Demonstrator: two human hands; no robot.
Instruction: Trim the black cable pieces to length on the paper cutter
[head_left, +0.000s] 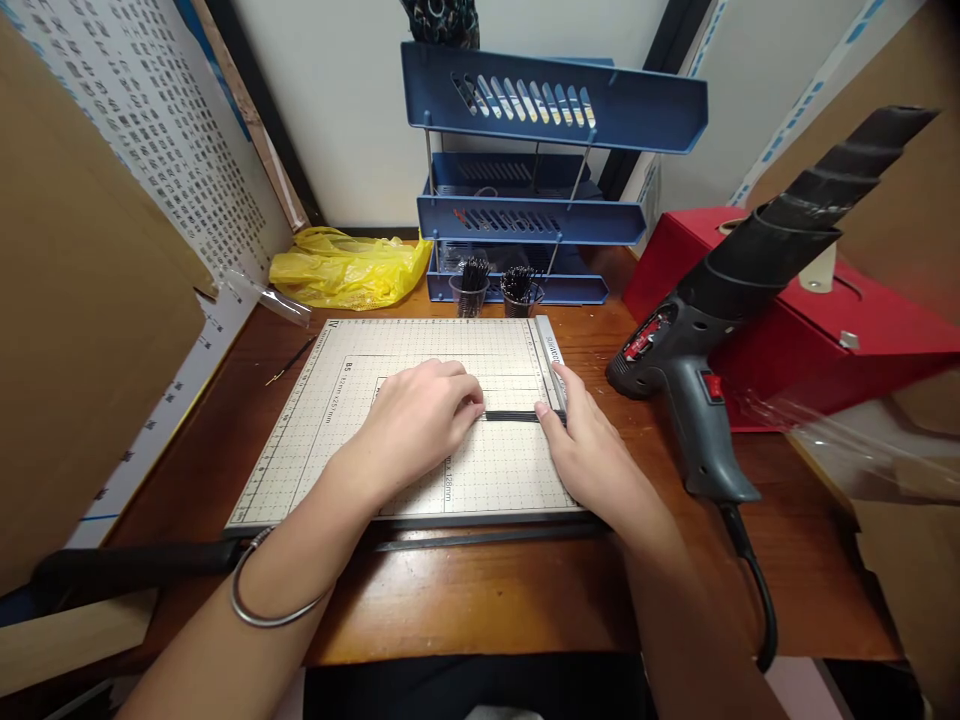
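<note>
A small bundle of thin black wires (512,416) lies crosswise on a cream gridded paper trimmer board (337,470). At its left end, the fingers of my left hand (427,410) are pinched together; the fingertips partly hide that end. My right hand (592,445) has its thumb on the bundle's right end, with the fingers over the metal ruler edge (551,345) of the board. What lies under those right fingers is hidden. One loose black wire with a gold-coloured tip (289,362) rests by the board's left edge.
Two clear cups (469,298) of black wires stand behind the board, before a blue tiered rack (525,220). A yellow plastic bag (352,268) lies back left. On the right, a heat gun (697,400) stands by a red box (817,340). The trimmer's black handle (142,568) extends front left.
</note>
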